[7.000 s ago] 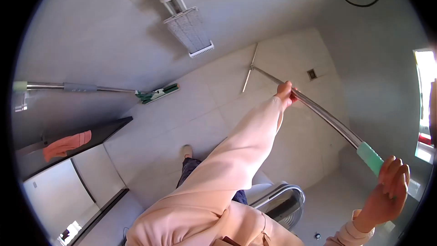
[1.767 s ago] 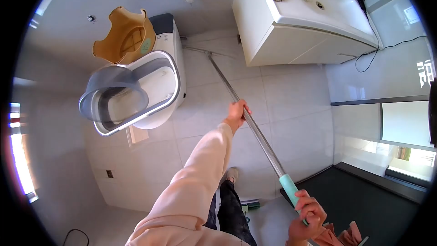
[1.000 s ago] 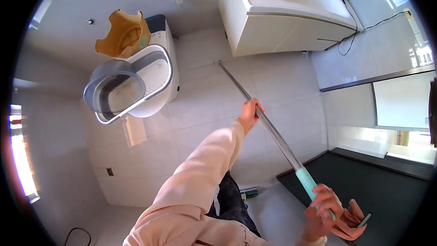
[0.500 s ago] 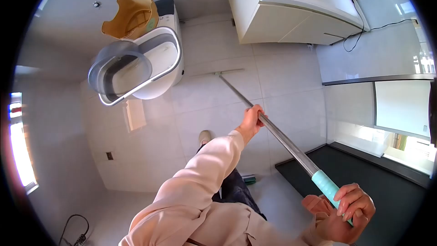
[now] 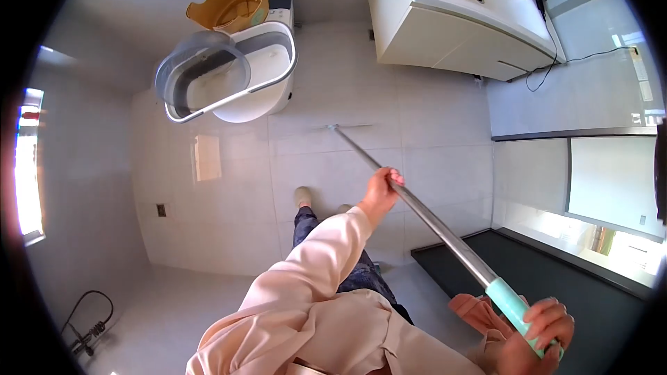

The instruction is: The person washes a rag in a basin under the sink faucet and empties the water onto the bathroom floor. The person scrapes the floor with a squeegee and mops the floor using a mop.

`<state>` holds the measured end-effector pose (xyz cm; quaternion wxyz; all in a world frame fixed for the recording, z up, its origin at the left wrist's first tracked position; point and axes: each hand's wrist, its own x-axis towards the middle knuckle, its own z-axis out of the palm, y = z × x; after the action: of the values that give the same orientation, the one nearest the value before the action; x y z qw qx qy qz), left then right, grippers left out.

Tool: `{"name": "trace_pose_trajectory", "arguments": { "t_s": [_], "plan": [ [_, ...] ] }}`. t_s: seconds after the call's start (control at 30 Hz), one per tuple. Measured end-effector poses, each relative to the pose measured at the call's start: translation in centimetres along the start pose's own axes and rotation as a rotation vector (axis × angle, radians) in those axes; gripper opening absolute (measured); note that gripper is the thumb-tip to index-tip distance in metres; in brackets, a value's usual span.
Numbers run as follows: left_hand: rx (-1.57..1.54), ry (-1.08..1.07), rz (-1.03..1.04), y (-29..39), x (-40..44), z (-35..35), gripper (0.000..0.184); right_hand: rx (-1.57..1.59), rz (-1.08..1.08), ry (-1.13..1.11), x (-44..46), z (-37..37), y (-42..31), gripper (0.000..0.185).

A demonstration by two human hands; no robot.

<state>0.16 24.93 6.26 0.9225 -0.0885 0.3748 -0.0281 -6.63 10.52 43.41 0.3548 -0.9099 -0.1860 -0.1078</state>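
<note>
A long-handled floor squeegee [image 5: 445, 234] slants across the view, with a steel pole and a mint-green grip. Its thin head [image 5: 333, 127] is on the tiled floor ahead of my feet. My left hand [image 5: 381, 191] is wrapped round the middle of the pole. At the lower right, my right hand [image 5: 545, 330] closes round the green grip near its end. A pinkish cloth-like thing [image 5: 476, 311] shows beside my right wrist; I cannot make out what it is.
At the upper left stand a white-and-grey tub [image 5: 271, 90] and a tan basin [image 5: 233, 0]. A white sink cabinet [image 5: 465, 38] juts out at the upper right. A dark raised-edged panel [image 5: 549, 271] lies right. A coiled hose [image 5: 94, 330] is at the lower left.
The squeegee head has come back across the floor towards my feet. Both hands keep their hold. The view has shifted, and a second shoe now shows.
</note>
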Motion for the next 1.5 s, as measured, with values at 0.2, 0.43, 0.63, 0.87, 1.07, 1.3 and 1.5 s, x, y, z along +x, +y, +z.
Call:
{"name": "trace_pose_trajectory", "arguments": {
  "t_s": [0.2,0.43,0.63,0.87,1.07,1.3,1.5],
  "plan": [
    [0.18,0.067,-0.101,-2.7,3.4,2.1,0.009,0.387,-0.302,0.137,-0.3,4.1,-1.0,0.038],
    [0.018,0.049,-0.066,2.6,4.6,-2.2,0.005,0.219,-0.296,-0.356,0.9,11.3,-8.8,0.014],
    [0.023,0.127,0.015,11.2,-5.4,-5.1,0.007,0.424,-0.357,-0.151,-1.4,15.9,-16.9,0.022],
    [0.156,0.264,0.285,23.8,-15.6,-9.9,0.016,0.446,-0.273,0.051,-3.7,20.9,-25.9,0.009],
    [0.074,0.337,0.343,31.1,-21.8,-13.1,0.019,0.58,-0.278,-0.103,-6.6,24.5,-32.1,0.008],
    [0.119,0.345,0.404,34.3,-24.5,-17.5,0.033,0.674,-0.118,-0.241,-7.6,24.7,-32.1,0.004],
    [0.139,0.406,0.431,33.3,-25.7,-19.1,0.052,0.686,-0.236,-0.294,-9.5,24.0,-30.2,0.005]
  ]
}}
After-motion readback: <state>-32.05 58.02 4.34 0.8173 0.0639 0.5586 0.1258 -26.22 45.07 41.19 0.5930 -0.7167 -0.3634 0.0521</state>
